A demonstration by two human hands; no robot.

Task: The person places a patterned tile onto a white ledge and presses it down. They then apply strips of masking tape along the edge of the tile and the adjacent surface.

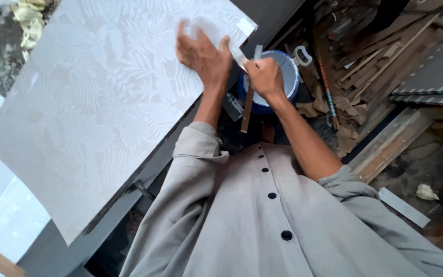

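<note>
A large pale grey sheet [98,102] with a faint leaf pattern lies over a dark board [144,174]. My left hand [202,55] rests flat on the sheet near its right edge, fingers spread and blurred. My right hand [263,77] is closed on a thin white strip [238,55] that reaches toward the sheet's edge. Just below and behind the right hand stands a blue-rimmed bucket [290,72] of white paste, with a wooden stick [247,107] leaning in it.
Wood scraps and slats [380,46] are piled at the upper right, beside dark panels with taped edges [431,82]. A wooden beam [390,143] runs along the floor. A crumpled white wad [426,192] and a pale strip [403,206] lie at the right.
</note>
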